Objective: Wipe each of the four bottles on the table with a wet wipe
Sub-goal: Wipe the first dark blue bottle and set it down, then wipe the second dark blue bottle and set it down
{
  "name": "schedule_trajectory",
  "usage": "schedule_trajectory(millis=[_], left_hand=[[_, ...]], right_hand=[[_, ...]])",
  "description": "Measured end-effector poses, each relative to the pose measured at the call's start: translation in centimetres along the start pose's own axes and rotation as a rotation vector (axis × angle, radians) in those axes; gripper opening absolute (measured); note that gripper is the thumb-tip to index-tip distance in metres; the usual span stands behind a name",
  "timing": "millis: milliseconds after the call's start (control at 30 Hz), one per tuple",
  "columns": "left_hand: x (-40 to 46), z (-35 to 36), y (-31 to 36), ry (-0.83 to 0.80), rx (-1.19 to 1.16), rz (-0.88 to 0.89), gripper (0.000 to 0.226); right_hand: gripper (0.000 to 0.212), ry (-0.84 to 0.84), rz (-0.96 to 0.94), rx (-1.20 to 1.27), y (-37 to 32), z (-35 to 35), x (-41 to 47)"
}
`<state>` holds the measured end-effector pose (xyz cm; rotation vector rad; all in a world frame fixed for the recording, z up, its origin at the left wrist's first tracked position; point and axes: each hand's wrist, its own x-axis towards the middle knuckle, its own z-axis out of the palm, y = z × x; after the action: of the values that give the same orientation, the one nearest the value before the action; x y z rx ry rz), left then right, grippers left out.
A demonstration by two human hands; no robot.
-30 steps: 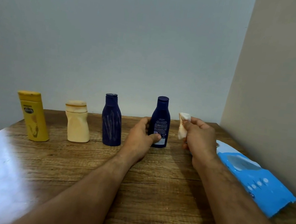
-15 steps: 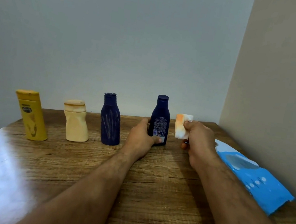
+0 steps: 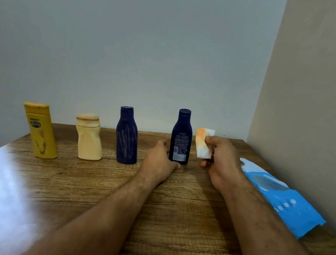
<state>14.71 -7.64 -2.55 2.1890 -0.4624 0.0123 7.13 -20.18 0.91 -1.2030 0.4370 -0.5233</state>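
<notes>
Four bottles stand in a row near the back wall: a yellow bottle, a cream bottle, a streaked dark blue bottle and a cleaner dark blue bottle with its label facing me. My left hand curls round the base of that right bottle, thumb low at its front edge. My right hand pinches a folded wet wipe, white with an orange stain, held upright just right of the bottle and apart from it.
A blue wet-wipe pack lies along the right wall on the wooden table. The walls close off the back and the right side. Glare covers the table's left front corner.
My right hand turned the wipe so its orange-stained face shows and kept it beside the bottle. My left thumb slid down from the label to the bottle's base.
</notes>
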Motion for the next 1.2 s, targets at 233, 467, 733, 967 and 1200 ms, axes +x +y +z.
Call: schedule_trajectory(millis=[233, 467, 733, 967, 1200], left_hand=[[-3.1, -1.4, -0.6, 0.016, 0.037, 0.009, 0.079], [-7.0, -4.9, -2.1, 0.328, -0.083, 0.093, 0.042], [-3.9, -7.0, -1.5, 0.796, -0.082, 0.302, 0.054], [-1.6, -6.0, -2.6, 0.828, 0.036, 0.233, 0.078], [-0.8, -4.8, -3.0, 0.734, 0.029, 0.183, 0.093]], right_hand=[[0.020, -0.298, -0.021, -0.022, 0.7, 1.5, -2.0], [0.023, -0.316, -0.115, -0.136, 0.6, 4.2, -3.4], [0.026, -0.161, -0.520, -0.569, 0.5, 8.0, -3.2], [0.018, -0.067, -0.670, -0.750, 3.2, 8.0, -2.4], [0.019, -0.085, -0.703, -0.794, 3.7, 8.0, -2.2]])
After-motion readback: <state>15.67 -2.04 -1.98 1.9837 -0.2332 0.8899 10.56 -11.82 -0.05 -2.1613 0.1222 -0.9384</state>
